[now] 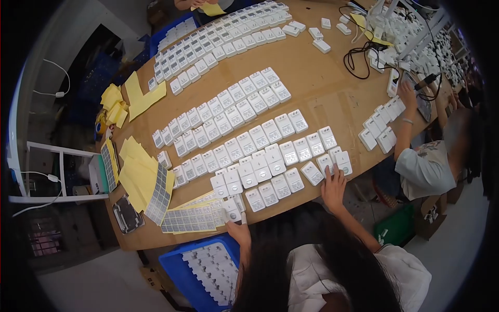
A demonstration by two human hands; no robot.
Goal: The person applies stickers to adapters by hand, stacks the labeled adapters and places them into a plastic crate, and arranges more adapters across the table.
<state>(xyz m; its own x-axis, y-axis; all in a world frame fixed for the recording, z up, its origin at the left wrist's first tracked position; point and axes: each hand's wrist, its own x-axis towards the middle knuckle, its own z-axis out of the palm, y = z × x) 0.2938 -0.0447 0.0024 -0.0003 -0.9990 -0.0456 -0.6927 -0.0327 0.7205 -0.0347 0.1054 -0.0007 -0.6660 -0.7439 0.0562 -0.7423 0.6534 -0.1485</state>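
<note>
My left hand (239,233) is closed on a white plug-in adapter (232,209), held upright at the table's near edge beside the label sheets (189,219). My right hand (333,191) reaches over the near end of a row, its fingers spread and fingertips resting on white adapters (324,163). Between the hands lie a short row of adapters with printed labels up (274,190) and a group with plain faces up (260,165). Longer rows of labelled adapters (241,148) stretch behind them.
Yellow backing sheets (138,169) lie at the left. A blue crate (174,268) of white parts stands below the table. At right, a co-worker (429,161) sits near more adapters (382,125), a black cable (358,63) and a heap of white parts (416,44).
</note>
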